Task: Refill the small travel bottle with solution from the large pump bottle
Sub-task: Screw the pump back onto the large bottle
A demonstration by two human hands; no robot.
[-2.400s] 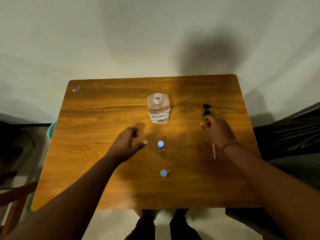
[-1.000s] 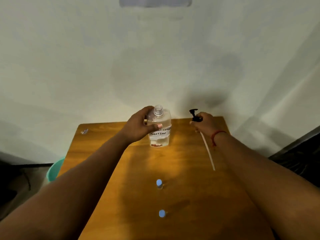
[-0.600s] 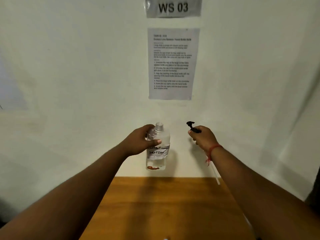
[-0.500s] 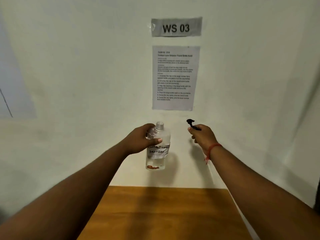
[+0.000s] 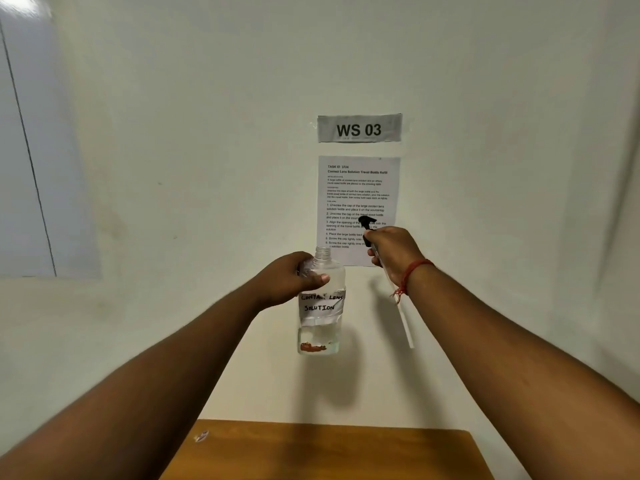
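Gripping the clear large bottle (image 5: pixel 320 306) around its shoulder, the left hand (image 5: pixel 289 282) holds it upright in the air, well above the counter's (image 5: pixel 329 452) far edge, its open neck bare. Just beside it to the right, the right hand (image 5: pixel 393 252) grips the black pump head (image 5: pixel 367 223), its white tube (image 5: pixel 405 323) hanging down below the wrist. Behind them a printed sheet (image 5: pixel 358 188) hangs on the wall.

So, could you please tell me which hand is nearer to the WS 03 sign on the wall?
Right. The right hand is raised just below the sign, holding the pump; the left hand grips the bottle lower and leftward.
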